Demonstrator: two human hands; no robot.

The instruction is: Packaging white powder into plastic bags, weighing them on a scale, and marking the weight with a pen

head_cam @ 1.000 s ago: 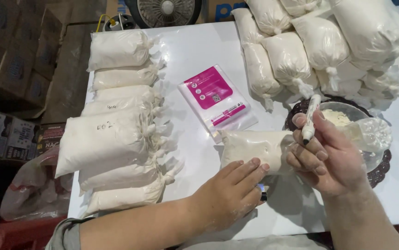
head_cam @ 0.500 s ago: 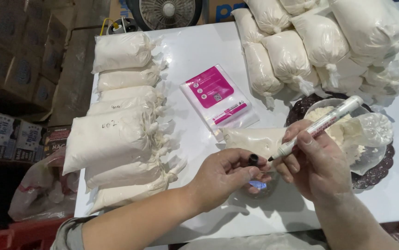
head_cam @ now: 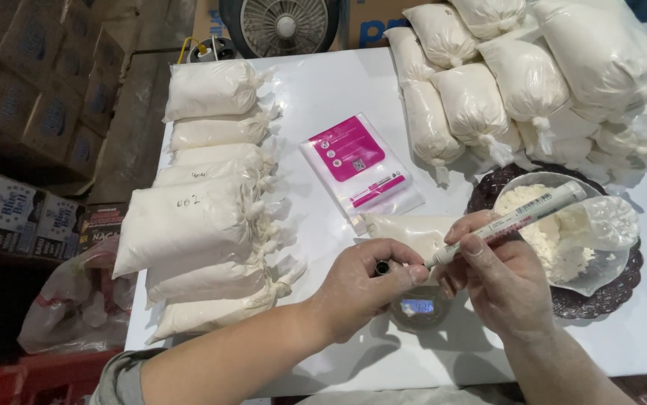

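Marker [head_cam: 514,220] gripped in right hand [head_cam: 499,281] fingers, left hand [head_cam: 361,285] pinching its cap [head_cam: 382,266] — pink-labelled pouch [head_cam: 357,169] behind.

Bare hands [head_cam: 361,289]; grey sleeve [head_cam: 117,379] on left arm.

Storeroom — cartons [head_cam: 34,112] (stacked), flour bags [head_cam: 196,217]

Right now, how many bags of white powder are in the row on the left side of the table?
7 that I can make out, stacked in a row from the bag nearest the fan down to the bag closest to the person. They overlap, so more may be hidden.
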